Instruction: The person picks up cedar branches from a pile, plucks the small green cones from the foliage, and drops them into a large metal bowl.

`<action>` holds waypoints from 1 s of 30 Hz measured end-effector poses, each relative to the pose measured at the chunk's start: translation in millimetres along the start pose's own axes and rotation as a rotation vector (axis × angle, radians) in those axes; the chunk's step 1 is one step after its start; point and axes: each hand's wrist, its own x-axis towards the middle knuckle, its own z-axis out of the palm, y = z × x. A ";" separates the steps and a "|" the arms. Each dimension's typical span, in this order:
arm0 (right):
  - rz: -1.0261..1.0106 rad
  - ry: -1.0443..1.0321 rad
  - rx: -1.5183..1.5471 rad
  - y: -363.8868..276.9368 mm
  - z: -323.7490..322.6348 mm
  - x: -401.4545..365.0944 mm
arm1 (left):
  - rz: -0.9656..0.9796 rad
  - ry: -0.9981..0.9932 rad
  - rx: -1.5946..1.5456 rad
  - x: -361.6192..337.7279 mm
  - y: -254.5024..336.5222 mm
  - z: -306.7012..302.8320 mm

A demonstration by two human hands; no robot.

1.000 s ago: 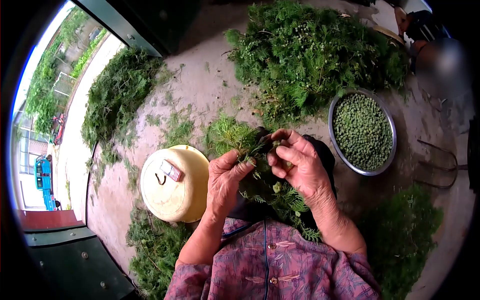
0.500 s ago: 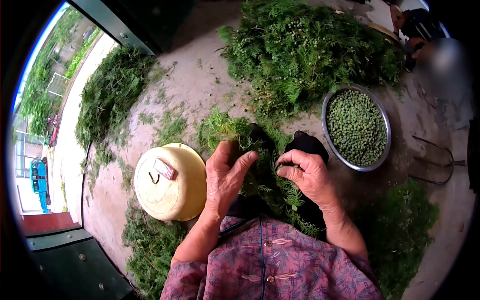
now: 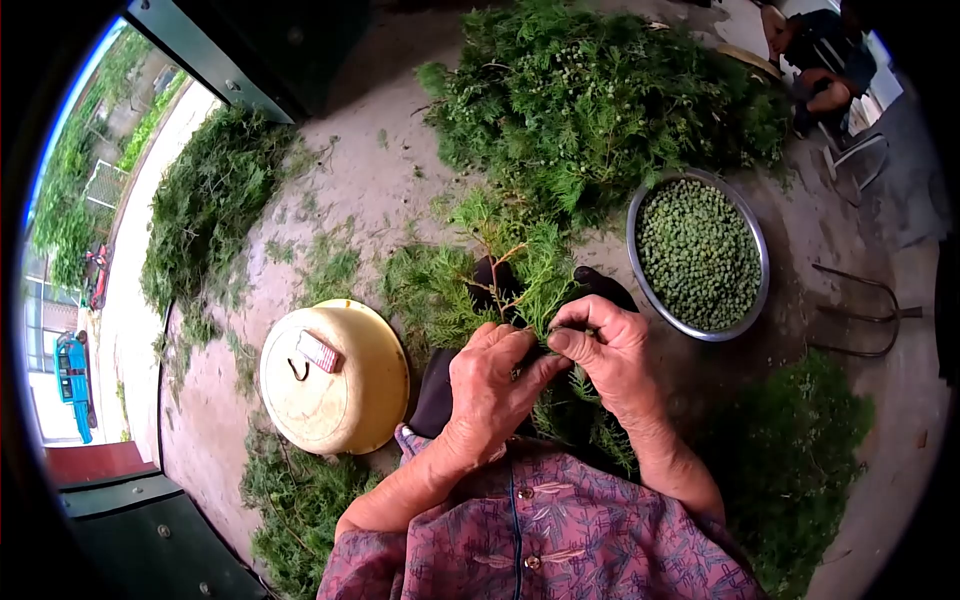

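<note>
**Over a littered floor (image 3: 385, 190), hands work a sprig**

The left hand (image 3: 485, 385) closes around the stem of a leafy sprig (image 3: 545, 275); the right hand (image 3: 620, 365) pinches thumb to forefinger beside it, any catch hidden. Judged from the grip, picking is in hand, and the next pull calls for a steady stem. Beyond stand a metal basin (image 3: 766, 275) of green cones (image 3: 698, 255) and another person (image 3: 825, 45).

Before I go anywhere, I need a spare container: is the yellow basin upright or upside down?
Upside down: the yellow basin shows its base, with a striped packet lying on it.
</note>
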 end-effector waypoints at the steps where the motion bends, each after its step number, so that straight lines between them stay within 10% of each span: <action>1: -0.011 0.007 -0.027 -1.8 0.6 0.0 | 0.017 0.030 -0.031 -0.1 0.3 0.9; 13: 0.249 0.090 0.395 23.2 -0.4 6.6 | -0.060 -0.080 -0.193 0.1 -11.0 6.7; 17: 0.057 0.112 0.371 20.0 10.6 3.9 | -0.528 -0.183 -0.588 0.8 0.1 1.0; 23: -0.433 0.227 -0.376 9.3 11.3 6.7 | -0.519 -0.173 -0.716 -4.0 -15.0 12.7; 30: -0.452 0.362 -0.476 12.9 18.1 7.5 | -0.545 -0.200 -0.732 5.5 -9.7 6.3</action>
